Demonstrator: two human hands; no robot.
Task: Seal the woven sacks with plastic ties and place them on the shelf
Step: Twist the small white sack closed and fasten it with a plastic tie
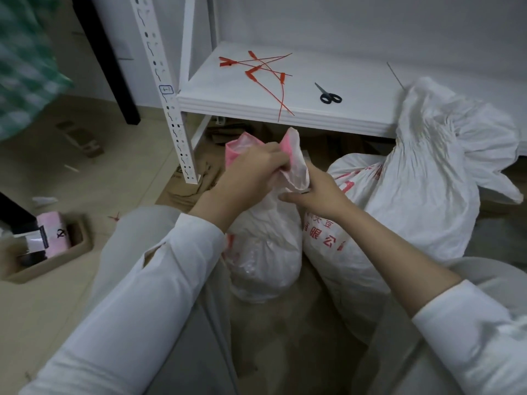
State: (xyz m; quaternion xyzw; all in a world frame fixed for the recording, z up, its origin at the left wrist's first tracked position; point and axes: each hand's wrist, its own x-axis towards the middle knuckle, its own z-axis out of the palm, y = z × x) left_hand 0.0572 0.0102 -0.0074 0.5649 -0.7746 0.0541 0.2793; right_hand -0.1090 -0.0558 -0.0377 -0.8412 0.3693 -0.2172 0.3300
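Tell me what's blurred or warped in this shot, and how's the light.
Head view: green checked cloth top left is motion-smeared; the shelf upright leans from the wide lens; left hand and right hand on the sack look fairly sharp; light soft and dim, no glare on the shelf.

My left hand [251,172] and right hand [316,195] cover the gathered neck of the small white woven sack with the pink-lined mouth [265,252]. I cannot see how it is bunched, and the right fingers lie behind it. The green-and-white checked cloth [22,67] is blurred and cut off by the left edge. The big crumpled white sack [445,155] hides the right end of the white metal shelf [256,92]. The small label on the shelf post [166,89] is too small to read.
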